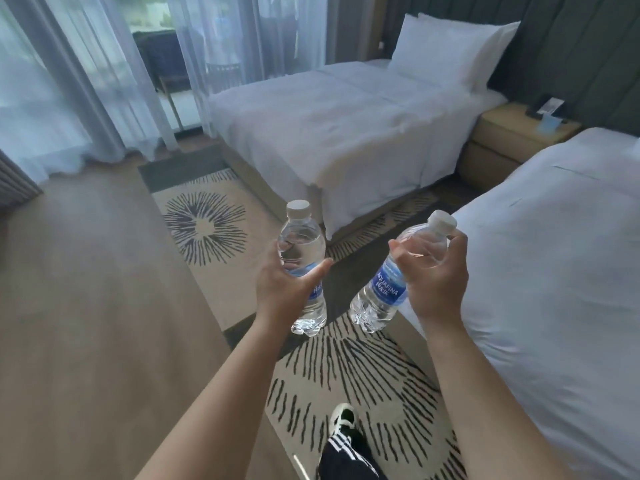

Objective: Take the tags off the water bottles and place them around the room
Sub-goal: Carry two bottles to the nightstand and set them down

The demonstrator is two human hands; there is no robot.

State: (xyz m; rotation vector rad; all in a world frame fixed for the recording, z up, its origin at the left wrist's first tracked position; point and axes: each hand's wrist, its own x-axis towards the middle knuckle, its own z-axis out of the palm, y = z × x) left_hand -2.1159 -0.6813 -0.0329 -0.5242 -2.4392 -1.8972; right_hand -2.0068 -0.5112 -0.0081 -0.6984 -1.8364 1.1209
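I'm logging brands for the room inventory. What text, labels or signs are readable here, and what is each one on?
"AQUAFINA": blue label of the bottle in the right hand.
Small characters under it: too blurred to read.
Label on the bottle in the left hand: mostly covered, unreadable.
Cards on the nightstand: too small to read.

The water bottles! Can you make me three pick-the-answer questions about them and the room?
1. Where is the tan wooden nightstand?
A. between the two white beds
B. by the curtains
C. on the rug

2. How many clear plastic water bottles with white caps are held?
A. one
B. two
C. three

3. How is the right hand's bottle held?
A. upright
B. upside down
C. tilted

Answers: 1 A, it sits between the far bed and near bed. 2 B, the left hand grips one bottle, the right hand another. 3 C, its cap leans right.
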